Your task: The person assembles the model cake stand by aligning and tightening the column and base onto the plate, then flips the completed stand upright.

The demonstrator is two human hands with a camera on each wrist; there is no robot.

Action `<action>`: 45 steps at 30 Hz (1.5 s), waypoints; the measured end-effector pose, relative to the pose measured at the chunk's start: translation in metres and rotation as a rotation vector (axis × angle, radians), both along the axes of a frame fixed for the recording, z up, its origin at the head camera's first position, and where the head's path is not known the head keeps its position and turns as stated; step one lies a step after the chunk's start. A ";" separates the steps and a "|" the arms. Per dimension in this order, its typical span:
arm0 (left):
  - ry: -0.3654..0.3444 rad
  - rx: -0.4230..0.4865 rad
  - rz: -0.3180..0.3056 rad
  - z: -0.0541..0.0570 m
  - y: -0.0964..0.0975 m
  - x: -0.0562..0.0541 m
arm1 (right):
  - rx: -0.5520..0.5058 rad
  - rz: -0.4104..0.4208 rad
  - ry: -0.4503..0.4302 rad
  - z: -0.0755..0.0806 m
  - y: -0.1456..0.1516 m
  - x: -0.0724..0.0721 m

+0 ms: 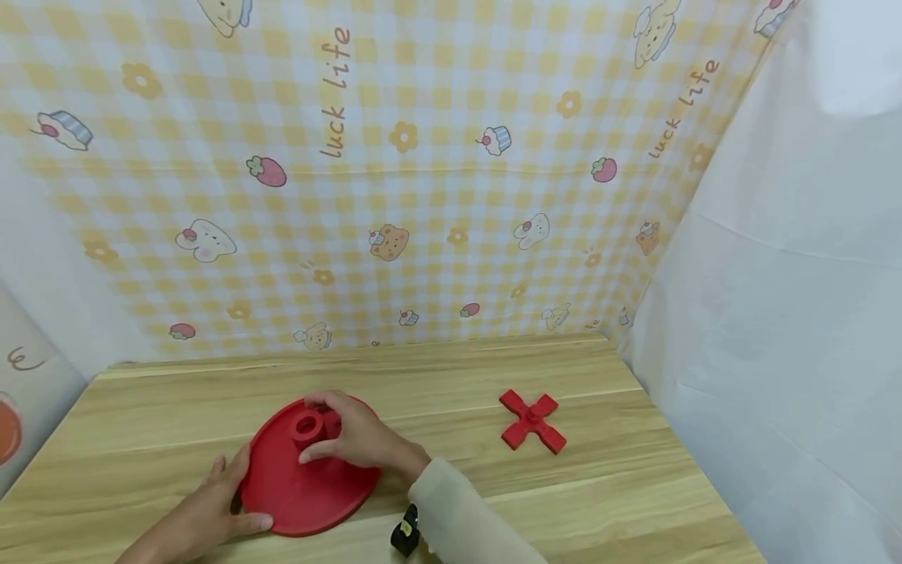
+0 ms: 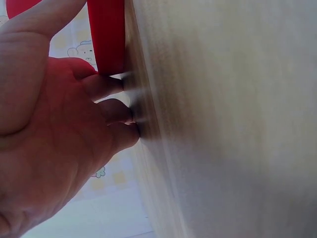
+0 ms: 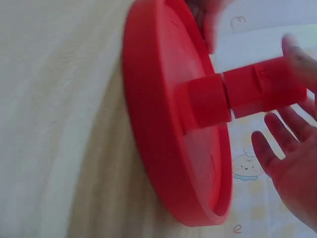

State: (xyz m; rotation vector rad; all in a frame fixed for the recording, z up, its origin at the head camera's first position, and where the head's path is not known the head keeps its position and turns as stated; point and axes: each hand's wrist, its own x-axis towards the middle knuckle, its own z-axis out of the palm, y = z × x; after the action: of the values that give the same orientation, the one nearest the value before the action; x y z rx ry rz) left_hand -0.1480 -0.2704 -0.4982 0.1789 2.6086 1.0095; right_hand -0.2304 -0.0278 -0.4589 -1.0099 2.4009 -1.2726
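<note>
A red round tray-like disc (image 1: 310,501) with a raised rim lies on the table at the lower left. My left hand (image 1: 211,501) grips its left edge, thumb on the near rim and fingers round the outer side. In the left wrist view, several of its fingertips are down at the tabletop. My right hand (image 1: 362,435) is over the middle of the disc and pinches a short red cylinder (image 3: 265,87). That cylinder lines up with the disc's round hub (image 3: 208,101), a thin dark seam between them. From the head view, a ring-shaped end (image 1: 307,445) with a hole shows beside the right fingers.
A red cross-shaped piece (image 1: 517,431) with a small centre peg lies on the wooden table (image 1: 606,486), right of the disc. A yellow checked cloth (image 1: 451,196) hangs behind the table. White fabric (image 1: 796,352) borders the right side.
</note>
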 end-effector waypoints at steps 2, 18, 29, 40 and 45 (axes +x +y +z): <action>0.008 -0.002 -0.002 0.000 0.000 0.001 | -0.013 0.026 -0.029 0.002 0.001 -0.002; -0.014 0.010 -0.005 0.003 -0.001 0.000 | -0.009 -0.031 0.028 -0.004 -0.002 0.001; 0.020 0.018 -0.014 0.001 -0.002 0.003 | 0.025 -0.066 0.113 -0.007 -0.003 0.002; 0.027 0.033 -0.013 0.003 -0.001 0.002 | -0.016 0.100 0.005 -0.001 0.006 -0.009; 0.008 0.039 -0.008 0.002 -0.001 0.002 | 0.015 0.124 0.048 0.000 0.005 -0.008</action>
State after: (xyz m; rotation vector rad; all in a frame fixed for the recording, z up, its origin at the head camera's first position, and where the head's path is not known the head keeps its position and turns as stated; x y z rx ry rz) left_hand -0.1458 -0.2716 -0.4957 0.2024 2.5949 1.0595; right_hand -0.2383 -0.0231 -0.4590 -1.1775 2.3378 -1.1995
